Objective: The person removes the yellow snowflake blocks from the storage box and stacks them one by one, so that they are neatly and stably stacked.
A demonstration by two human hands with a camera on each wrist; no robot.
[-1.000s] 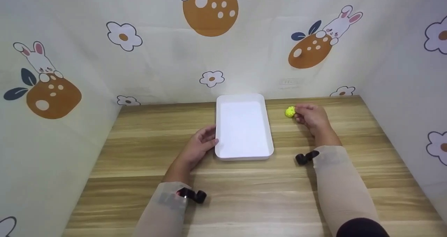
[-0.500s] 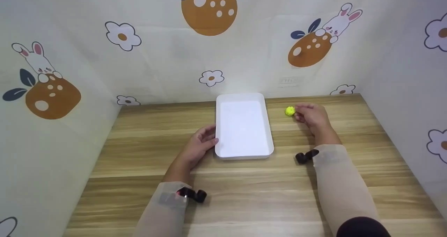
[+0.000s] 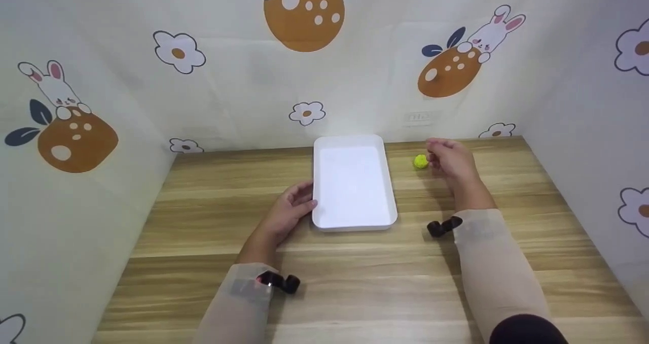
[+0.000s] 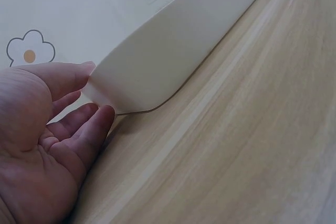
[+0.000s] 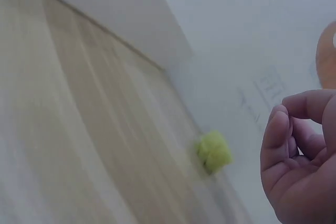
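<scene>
A shallow white tray [image 3: 352,186] stands on the wood-grain table. My left hand [image 3: 289,212] is at its left side; in the left wrist view the fingertips [image 4: 105,111] touch the outer wall near the corner, not curled round it. Right of the tray lies a small bright yellow, round, lumpy piece [image 3: 421,161]; its exact kind is unclear. My right hand [image 3: 453,164] hovers just right of this piece. The right wrist view shows the thumb and finger tips meeting, the other fingers curled, with nothing visible held, and the yellow piece [image 5: 214,152] apart from them.
A pale curtain [image 3: 243,80] printed with rabbits and flowers rises behind the table's far edge and along both sides. Wood-grain tabletop [image 3: 355,283] stretches in front of the tray. Small black cameras [image 3: 284,282] sit on both wrists.
My right fingers have come off the yellow piece and risen slightly away toward the back. The piece stays in its place. My left hand and the tray have not moved.
</scene>
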